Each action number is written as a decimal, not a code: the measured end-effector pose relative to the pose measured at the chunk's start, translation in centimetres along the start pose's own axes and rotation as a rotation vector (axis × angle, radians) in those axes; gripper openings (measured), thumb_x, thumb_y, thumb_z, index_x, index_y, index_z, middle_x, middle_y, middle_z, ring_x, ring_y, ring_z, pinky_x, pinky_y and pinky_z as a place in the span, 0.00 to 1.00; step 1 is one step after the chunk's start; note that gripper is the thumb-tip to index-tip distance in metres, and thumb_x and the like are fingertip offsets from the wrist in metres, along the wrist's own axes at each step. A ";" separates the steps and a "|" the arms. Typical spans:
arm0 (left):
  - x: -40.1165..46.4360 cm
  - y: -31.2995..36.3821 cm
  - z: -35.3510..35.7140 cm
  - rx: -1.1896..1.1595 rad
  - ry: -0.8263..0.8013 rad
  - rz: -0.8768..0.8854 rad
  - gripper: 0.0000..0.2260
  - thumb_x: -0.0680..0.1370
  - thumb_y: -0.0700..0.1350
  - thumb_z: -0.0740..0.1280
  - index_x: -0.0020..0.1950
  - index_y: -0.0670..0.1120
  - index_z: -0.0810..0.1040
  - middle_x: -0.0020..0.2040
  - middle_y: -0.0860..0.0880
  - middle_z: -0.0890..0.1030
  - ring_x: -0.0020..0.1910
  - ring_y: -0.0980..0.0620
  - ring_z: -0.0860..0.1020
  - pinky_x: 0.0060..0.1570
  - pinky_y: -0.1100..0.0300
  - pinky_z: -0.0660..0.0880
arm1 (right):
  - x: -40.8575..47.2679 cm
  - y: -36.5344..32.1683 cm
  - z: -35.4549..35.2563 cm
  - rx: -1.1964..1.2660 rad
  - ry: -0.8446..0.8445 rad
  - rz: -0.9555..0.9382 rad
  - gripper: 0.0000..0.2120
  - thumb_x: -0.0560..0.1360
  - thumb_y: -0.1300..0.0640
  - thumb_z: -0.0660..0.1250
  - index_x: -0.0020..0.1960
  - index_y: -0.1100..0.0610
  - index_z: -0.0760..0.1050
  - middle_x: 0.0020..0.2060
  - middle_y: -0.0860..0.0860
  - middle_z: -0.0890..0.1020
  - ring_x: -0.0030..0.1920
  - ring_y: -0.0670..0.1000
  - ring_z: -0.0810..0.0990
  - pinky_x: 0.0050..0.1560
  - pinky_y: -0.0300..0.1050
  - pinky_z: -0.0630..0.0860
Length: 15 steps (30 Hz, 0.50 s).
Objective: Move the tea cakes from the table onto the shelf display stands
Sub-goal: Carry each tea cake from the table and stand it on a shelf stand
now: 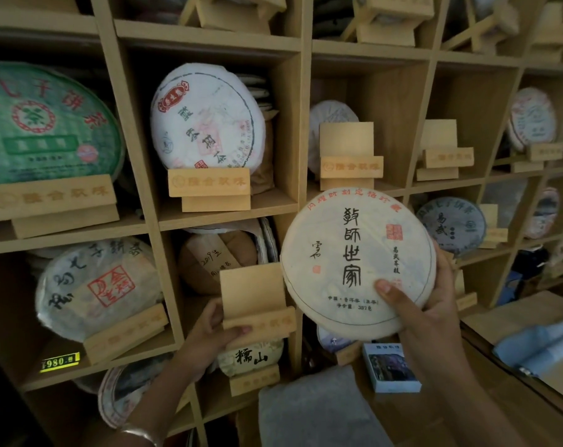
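Two hands at work: the right hand [434, 304] carries a tea cake [359, 264], the left hand [214, 330] holds an empty wooden display stand [257, 301].
Right fingers: curled round the cake's right rim from behind, thumb pressed flat on the lower part of its paper face; a firm grip on the cake.
Left fingers: closed on the stand's left edge and front lip, thumb lying along the lip.
Tea cake's place: in the air, upright with its face toward the camera, just right of the held stand and in front of the shelf [228, 217] divider; not yet resting on anything.
Stand's place: in front of the lower middle compartment, where a brown-wrapped bundle [209, 259] sits behind it; whether its base sits on the shelf board I cannot tell.
Step in hand: seating the cake on the stand, as I judge it.
Doing it well: steady the stand with the left hand, bring the cake across and lower its bottom edge behind the front lip, then lean it against the back plate.
Label: keep the printed characters upright and facing out, as on the white cake [206, 117] above.
Risk: the thin paper wrap may crease or tear under the thumb, so ease off only once the cake rests on the stand.
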<state>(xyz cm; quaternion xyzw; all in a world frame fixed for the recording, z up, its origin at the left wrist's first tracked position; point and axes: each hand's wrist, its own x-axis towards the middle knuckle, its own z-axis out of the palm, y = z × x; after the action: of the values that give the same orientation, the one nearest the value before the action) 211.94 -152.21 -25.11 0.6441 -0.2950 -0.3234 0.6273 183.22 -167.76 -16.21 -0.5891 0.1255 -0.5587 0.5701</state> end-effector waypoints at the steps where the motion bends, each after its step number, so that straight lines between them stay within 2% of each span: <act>1: -0.8 0.7 0.7 0.013 -0.030 0.007 0.35 0.58 0.49 0.84 0.61 0.59 0.73 0.58 0.52 0.82 0.57 0.50 0.80 0.47 0.53 0.81 | -0.1 -0.3 -0.1 0.005 -0.003 0.000 0.40 0.66 0.55 0.78 0.72 0.36 0.65 0.66 0.42 0.76 0.63 0.46 0.79 0.50 0.55 0.83; 3: -2.5 2.3 2.1 0.045 -0.079 0.031 0.38 0.56 0.51 0.83 0.63 0.58 0.72 0.60 0.51 0.81 0.60 0.49 0.79 0.52 0.51 0.80 | -0.3 -0.9 -0.2 0.027 -0.003 0.005 0.41 0.65 0.52 0.79 0.71 0.36 0.65 0.66 0.44 0.77 0.64 0.49 0.78 0.51 0.59 0.82; 6: -4.7 4.7 4.4 0.072 -0.150 0.062 0.36 0.55 0.52 0.82 0.61 0.60 0.74 0.59 0.51 0.82 0.58 0.49 0.81 0.53 0.49 0.81 | -0.5 -2.1 -0.5 0.045 -0.004 -0.011 0.42 0.63 0.51 0.79 0.72 0.37 0.65 0.66 0.44 0.77 0.64 0.50 0.78 0.51 0.61 0.82; 8: -6.1 6.2 5.8 0.075 -0.213 0.067 0.32 0.56 0.51 0.82 0.56 0.64 0.76 0.56 0.53 0.84 0.54 0.50 0.83 0.51 0.50 0.82 | -0.5 -2.9 -1.0 0.048 -0.012 -0.028 0.43 0.64 0.53 0.80 0.73 0.37 0.64 0.67 0.45 0.77 0.64 0.50 0.79 0.50 0.59 0.82; 10: -7.5 7.4 7.1 0.063 -0.290 0.064 0.28 0.57 0.49 0.82 0.53 0.65 0.77 0.54 0.54 0.85 0.52 0.53 0.84 0.45 0.56 0.82 | -0.5 -3.6 -1.5 0.059 -0.019 -0.049 0.42 0.65 0.55 0.78 0.73 0.37 0.64 0.67 0.47 0.76 0.65 0.51 0.78 0.51 0.58 0.82; 15: -10.2 9.8 10.0 0.048 -0.404 0.054 0.33 0.61 0.44 0.83 0.62 0.57 0.74 0.51 0.52 0.86 0.48 0.54 0.85 0.39 0.62 0.81 | -0.9 -5.2 -2.6 0.079 -0.007 -0.100 0.41 0.66 0.59 0.77 0.72 0.36 0.64 0.66 0.46 0.77 0.64 0.50 0.79 0.50 0.52 0.83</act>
<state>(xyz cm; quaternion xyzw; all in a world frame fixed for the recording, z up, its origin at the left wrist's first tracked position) 198.06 -150.72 -14.89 0.5728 -0.4394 -0.4221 0.5483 178.33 -166.79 -13.17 -0.5737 0.0720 -0.5890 0.5646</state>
